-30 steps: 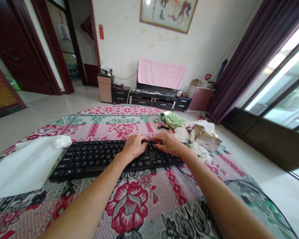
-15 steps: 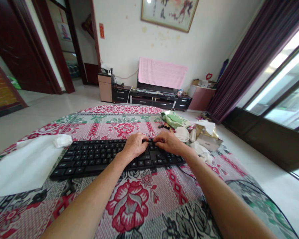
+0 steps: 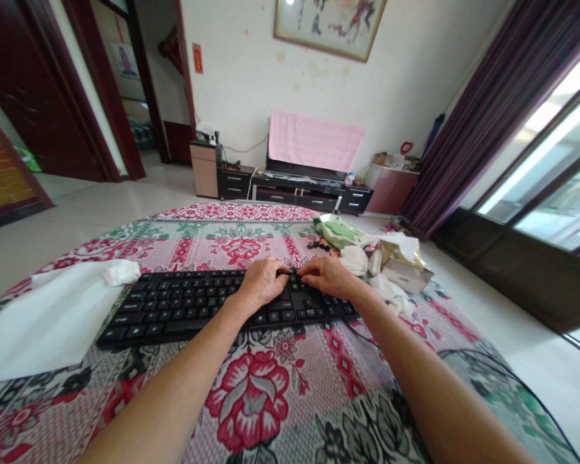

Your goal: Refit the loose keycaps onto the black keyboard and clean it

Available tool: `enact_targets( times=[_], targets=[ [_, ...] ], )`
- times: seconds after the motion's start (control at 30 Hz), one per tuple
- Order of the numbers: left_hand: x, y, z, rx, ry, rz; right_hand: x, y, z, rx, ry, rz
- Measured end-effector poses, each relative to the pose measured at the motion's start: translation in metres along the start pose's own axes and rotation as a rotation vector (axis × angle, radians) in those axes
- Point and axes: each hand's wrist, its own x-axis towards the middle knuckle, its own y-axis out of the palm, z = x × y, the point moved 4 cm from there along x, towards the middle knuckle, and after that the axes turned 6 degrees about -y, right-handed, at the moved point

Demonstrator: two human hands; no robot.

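A black keyboard (image 3: 183,303) lies on the flowered tablecloth, its cable leading off to the right. My left hand (image 3: 262,281) rests over the right-centre part of the keyboard, with thumb and forefinger closed together at the top row of keys. Close beside it, my right hand (image 3: 326,276) bends over the right-hand keys, thumb and fingertips pressed together at that same top row. Between the two hands a narrow strip of keys shows. Whatever the fingertips hold is too small and too hidden to name.
A white cloth or sheet (image 3: 48,322) with a crumpled tissue (image 3: 122,273) lies to the left. Past my right hand are small black pieces (image 3: 319,246), a green bag (image 3: 339,231), crumpled tissues (image 3: 354,260) and an opened tissue box (image 3: 406,269). The cable (image 3: 507,370) trails right.
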Motion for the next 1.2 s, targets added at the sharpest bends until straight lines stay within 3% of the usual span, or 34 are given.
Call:
enact_targets(
  times=[0.23,0.43,0.63,0.97,1.2],
  targets=[
    [0.0,0.0,0.0,-0.001,-0.006,0.007,0.003,0.005,-0.008,0.09,0.133,-0.021],
    [0.0,0.0,0.0,-0.006,0.008,0.0,0.003,0.002,-0.009,0.118,0.078,-0.006],
    [0.0,0.001,0.0,-0.006,0.002,0.002,0.004,0.004,-0.009,0.143,0.127,-0.04],
    [0.0,0.001,0.0,-0.025,0.004,-0.009,0.01,0.007,-0.008,0.04,0.04,0.021],
    [-0.001,-0.001,-0.001,-0.007,0.003,-0.002,0.015,0.002,-0.001,-0.019,0.113,0.073]
  ],
)
